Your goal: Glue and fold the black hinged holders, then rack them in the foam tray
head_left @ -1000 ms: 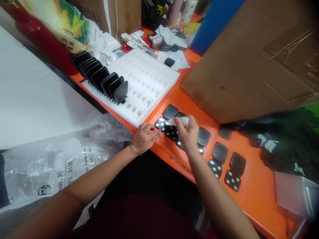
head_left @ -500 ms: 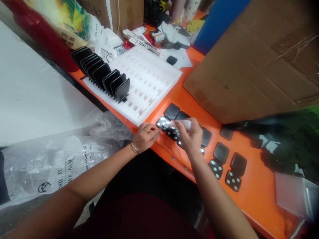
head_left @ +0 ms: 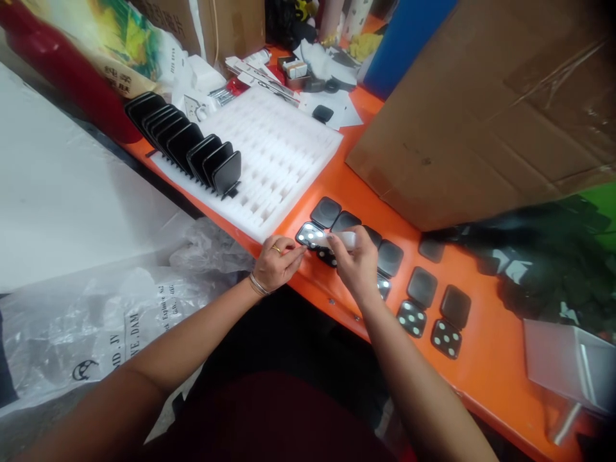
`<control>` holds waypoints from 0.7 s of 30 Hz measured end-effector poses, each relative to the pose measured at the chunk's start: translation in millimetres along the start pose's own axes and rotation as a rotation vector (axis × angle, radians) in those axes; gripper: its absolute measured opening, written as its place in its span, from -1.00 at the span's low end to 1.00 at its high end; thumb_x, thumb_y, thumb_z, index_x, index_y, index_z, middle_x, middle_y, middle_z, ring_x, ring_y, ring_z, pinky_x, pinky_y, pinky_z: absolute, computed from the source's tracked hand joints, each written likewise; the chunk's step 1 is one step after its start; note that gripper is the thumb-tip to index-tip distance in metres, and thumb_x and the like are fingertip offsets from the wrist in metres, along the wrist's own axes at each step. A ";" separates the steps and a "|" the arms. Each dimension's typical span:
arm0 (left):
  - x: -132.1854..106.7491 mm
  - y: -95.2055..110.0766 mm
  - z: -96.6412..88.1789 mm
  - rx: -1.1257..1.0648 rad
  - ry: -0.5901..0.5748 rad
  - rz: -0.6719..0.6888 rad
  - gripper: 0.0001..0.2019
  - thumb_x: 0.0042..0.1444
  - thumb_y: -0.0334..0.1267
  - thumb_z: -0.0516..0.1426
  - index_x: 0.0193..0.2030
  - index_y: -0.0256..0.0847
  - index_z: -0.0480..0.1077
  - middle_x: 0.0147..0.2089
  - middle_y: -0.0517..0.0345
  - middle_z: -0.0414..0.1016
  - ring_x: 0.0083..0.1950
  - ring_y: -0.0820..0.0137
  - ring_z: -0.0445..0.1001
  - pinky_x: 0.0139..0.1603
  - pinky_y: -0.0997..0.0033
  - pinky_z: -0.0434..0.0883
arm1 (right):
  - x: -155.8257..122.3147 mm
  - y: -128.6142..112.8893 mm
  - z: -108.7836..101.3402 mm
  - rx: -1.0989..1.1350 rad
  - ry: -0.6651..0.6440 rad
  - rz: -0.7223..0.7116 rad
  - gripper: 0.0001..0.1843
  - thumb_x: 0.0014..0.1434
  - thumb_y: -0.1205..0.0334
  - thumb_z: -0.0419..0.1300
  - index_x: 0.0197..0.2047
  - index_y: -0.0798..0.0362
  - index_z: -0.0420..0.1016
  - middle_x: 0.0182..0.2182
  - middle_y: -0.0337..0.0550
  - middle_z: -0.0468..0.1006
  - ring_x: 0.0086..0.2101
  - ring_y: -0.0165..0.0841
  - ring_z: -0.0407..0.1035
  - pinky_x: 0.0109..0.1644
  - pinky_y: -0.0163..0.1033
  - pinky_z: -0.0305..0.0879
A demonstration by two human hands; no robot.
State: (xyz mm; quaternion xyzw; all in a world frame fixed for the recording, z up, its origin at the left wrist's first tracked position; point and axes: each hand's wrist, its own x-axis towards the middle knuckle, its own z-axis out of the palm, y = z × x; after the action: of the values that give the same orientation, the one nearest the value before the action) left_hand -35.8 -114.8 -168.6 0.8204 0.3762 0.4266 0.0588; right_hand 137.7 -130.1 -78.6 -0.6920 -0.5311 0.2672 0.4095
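Note:
My right hand [head_left: 359, 260] is closed round a small white squeeze bottle [head_left: 345, 240]. Its narrow tip points left, over the open black square case [head_left: 310, 236] with pale round dots on its lower half. At the near left edge of this case is my left hand [head_left: 278, 262], its thumb and forefinger pressed together. Whether anything is between those fingertips is too small to tell. More open hinged cases lie in a row to the right, such as one dotted case [head_left: 446, 339] at the end. My right hand partly hides the middle ones.
A white foam tray [head_left: 289, 138] holds several upright black plates [head_left: 226, 170] in its slots. A large cardboard box [head_left: 471, 122] stands behind the row on the orange table [head_left: 491, 385]. At the right are dark plastic bags [head_left: 543, 256] and a translucent bin [head_left: 553, 353].
The view has shifted slightly, so the table things appear a little further left. My right hand and the bottle have moved slightly left over the same dotted case; my left hand stays at its edge.

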 end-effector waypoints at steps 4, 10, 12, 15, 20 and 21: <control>1.4 -2.2 -0.7 0.020 -0.014 0.007 -0.78 0.17 -0.33 0.12 -0.07 -0.19 0.51 -0.25 0.02 0.43 -0.17 0.33 0.34 -0.07 0.26 0.34 | -5.1 4.9 -10.9 0.351 0.046 0.226 -0.67 0.02 -0.03 0.29 -0.35 0.04 0.35 -0.55 -0.30 0.42 -0.55 -0.41 0.31 -0.49 -0.30 0.24; -3.7 -9.5 -5.3 0.069 -0.073 0.057 -0.74 0.16 -0.35 0.12 -0.03 -0.19 0.50 -0.24 0.00 0.44 -0.17 0.29 0.39 -0.02 0.19 0.30 | -34.3 13.5 -46.5 0.996 0.040 0.533 -0.55 -0.17 0.14 0.42 -0.19 -0.01 0.40 -0.46 -0.34 0.51 -0.55 -0.46 0.39 -0.45 -0.34 0.32; -4.3 -15.5 -2.7 0.098 -0.052 0.094 -0.75 0.13 -0.34 0.15 -0.05 -0.20 0.52 -0.24 -0.02 0.45 -0.18 0.26 0.39 -0.03 0.17 0.30 | -48.0 16.4 -64.4 1.081 0.041 0.570 -0.63 -0.16 0.18 0.41 -0.25 0.03 0.45 -0.41 -0.28 0.53 -0.46 -0.41 0.44 -0.31 -0.27 0.38; -1.0 -21.7 4.4 0.137 -0.019 0.116 -0.75 0.11 -0.31 0.16 -0.06 -0.18 0.52 -0.25 -0.02 0.46 -0.21 0.25 0.41 -0.03 0.14 0.30 | -70.3 25.3 -92.6 1.209 0.036 0.561 -0.70 -0.12 0.21 0.37 -0.25 0.00 0.51 -0.36 -0.27 0.55 -0.34 -0.34 0.46 -0.13 -0.18 0.37; 4.3 -17.8 3.9 0.148 0.028 0.154 -0.77 0.08 -0.28 0.17 -0.10 -0.18 0.52 -0.29 0.04 0.46 -0.28 0.27 0.41 -0.15 0.19 0.34 | -111.0 46.3 -136.5 1.203 0.041 0.414 -0.57 -0.11 0.26 0.36 -0.09 -0.08 0.56 -0.13 -0.25 0.55 -0.17 -0.32 0.41 -0.01 -0.23 0.30; 4.4 -17.4 2.6 0.139 0.008 0.124 -0.77 0.09 -0.27 0.16 -0.10 -0.18 0.52 -0.28 0.03 0.45 -0.28 0.27 0.40 -0.15 0.18 0.33 | -118.1 50.4 -145.6 1.142 0.066 0.397 -0.55 -0.13 0.28 0.37 -0.09 -0.09 0.56 -0.09 -0.24 0.53 -0.14 -0.31 0.40 0.00 -0.24 0.29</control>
State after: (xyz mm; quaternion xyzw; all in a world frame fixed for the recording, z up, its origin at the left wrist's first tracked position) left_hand -42.2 -98.9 -174.6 0.8424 0.3537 0.4056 -0.0261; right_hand 246.3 -289.0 -53.2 -0.4564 -0.1515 0.5599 0.6747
